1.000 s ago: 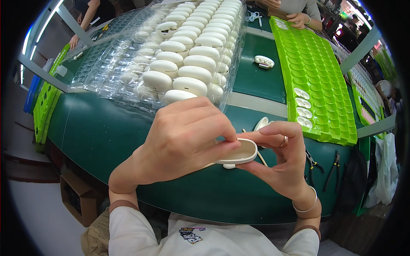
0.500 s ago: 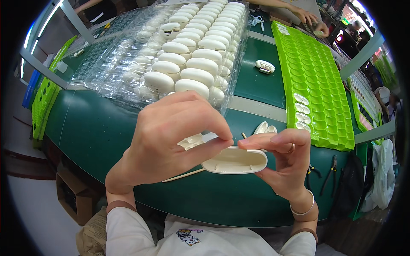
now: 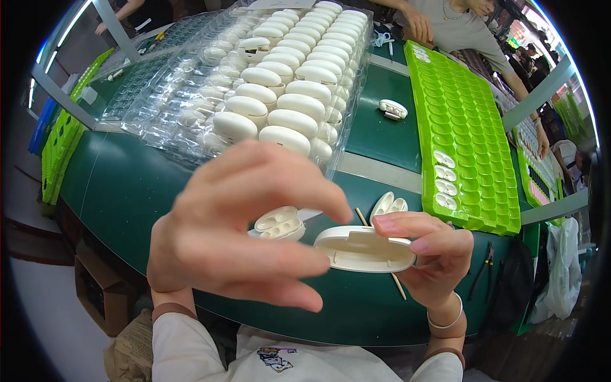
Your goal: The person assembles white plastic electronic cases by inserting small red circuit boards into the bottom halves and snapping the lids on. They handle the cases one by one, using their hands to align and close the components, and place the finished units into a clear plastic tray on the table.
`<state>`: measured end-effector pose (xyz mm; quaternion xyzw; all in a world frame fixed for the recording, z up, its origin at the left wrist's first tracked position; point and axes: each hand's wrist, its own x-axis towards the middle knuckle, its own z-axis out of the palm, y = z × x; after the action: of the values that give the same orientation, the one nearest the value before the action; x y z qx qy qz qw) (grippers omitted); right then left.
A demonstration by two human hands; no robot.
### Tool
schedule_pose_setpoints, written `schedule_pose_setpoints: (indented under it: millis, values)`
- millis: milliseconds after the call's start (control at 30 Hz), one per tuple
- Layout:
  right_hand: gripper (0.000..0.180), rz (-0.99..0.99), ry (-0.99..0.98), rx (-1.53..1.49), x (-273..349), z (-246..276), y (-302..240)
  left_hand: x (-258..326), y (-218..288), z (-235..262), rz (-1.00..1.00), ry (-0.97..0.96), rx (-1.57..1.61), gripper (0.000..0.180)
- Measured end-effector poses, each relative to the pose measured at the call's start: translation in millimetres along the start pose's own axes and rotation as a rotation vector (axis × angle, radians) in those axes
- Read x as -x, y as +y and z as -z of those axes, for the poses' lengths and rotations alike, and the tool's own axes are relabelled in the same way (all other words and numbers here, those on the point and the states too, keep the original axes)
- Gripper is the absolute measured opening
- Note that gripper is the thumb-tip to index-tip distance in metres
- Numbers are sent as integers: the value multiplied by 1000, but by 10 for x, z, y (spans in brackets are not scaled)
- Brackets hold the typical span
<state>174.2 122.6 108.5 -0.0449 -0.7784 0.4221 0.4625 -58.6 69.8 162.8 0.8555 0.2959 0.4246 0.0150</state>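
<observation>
My right hand (image 3: 436, 251) holds a hollow white oval case shell (image 3: 340, 260) by its right end, fingers on top and thumb at the rim. The shell's open side faces me, and small ribs show inside. To its left, my left hand (image 3: 245, 223) is slightly blurred, with thumb and fingers apart and nothing between them. A fingertip of it comes close to the shell's left end; I cannot tell if they touch. Behind my hands lie an opened white earbud case (image 3: 279, 224) and another opened case (image 3: 389, 206). A thin wooden stick (image 3: 399, 288) passes under the shell.
Clear plastic trays (image 3: 168, 118) bearing rows of white cases (image 3: 294, 112) stand at the back. A green moulded tray (image 3: 471, 134) holding several white inserts is at the right, with pliers (image 3: 489, 261) nearer me. One case (image 3: 393, 109) lies between. A co-worker's hand (image 3: 419, 25) is beyond.
My left hand has let go of the shell's upper rim and spread its fingers, moving left. The shell, in my right hand, has shifted slightly right and down.
</observation>
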Motion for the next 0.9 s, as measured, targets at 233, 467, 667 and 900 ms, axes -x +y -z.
schedule_pose_setpoints:
  millis: [233, 467, 667, 900]
  values:
    - [42, -25, 12, -218, 2, 45, -7, 35, 70, -330, -111, -2, -372, 12]
    - [44, -34, 105, -230, 40, -20, -34, 42, 8, -455, -167, 105, -346, 15]
    - [45, -58, 111, -11, 34, 32, -6, -27, -98, -348, 49, -3, 186, 38]
    - [48, -81, 128, 64, 14, 53, -29, -21, -111, -352, 250, 83, 45, 26]
